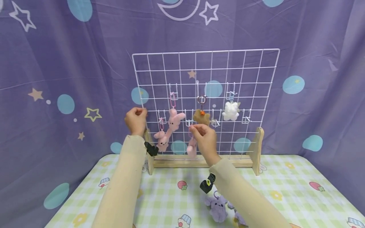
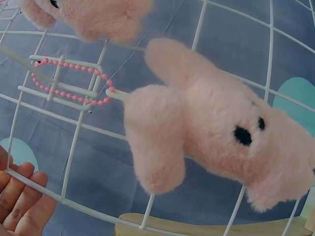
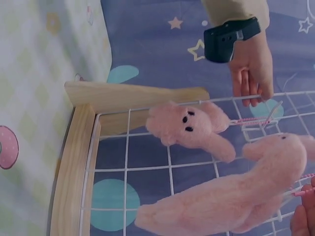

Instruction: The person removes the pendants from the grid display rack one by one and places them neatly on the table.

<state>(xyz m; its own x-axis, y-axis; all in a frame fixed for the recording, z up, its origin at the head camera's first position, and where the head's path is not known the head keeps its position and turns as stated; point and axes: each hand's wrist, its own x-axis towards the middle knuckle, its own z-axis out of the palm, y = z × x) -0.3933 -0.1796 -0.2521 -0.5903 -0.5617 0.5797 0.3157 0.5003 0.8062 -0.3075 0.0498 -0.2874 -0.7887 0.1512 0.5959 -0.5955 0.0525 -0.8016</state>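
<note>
My left hand (image 1: 136, 121) grips the left edge of a white wire grid rack (image 1: 211, 68). In the right wrist view, its fingers curl at that edge wire. My right hand (image 1: 206, 141) pinches the pink chain of a pink plush keychain (image 1: 192, 148) in front of a lower middle hook (image 1: 189, 123). The plush dangles below the fingertips; whether its chain touches the hook I cannot tell. Two pink bunny keychains hang to its left, one higher (image 1: 174, 119) and one lower (image 1: 162, 141). The lower bunny (image 2: 216, 123) fills the left wrist view, its bead chain looped on a hook.
A brown plush keychain (image 1: 201, 116) and a white bear keychain (image 1: 230, 111) hang on upper hooks. Another hook (image 1: 246, 119) sits lower right. Purple plush keychains (image 1: 218, 209) lie on the checked tablecloth (image 1: 165, 196). Wooden feet (image 1: 257, 150) support the rack before a purple curtain.
</note>
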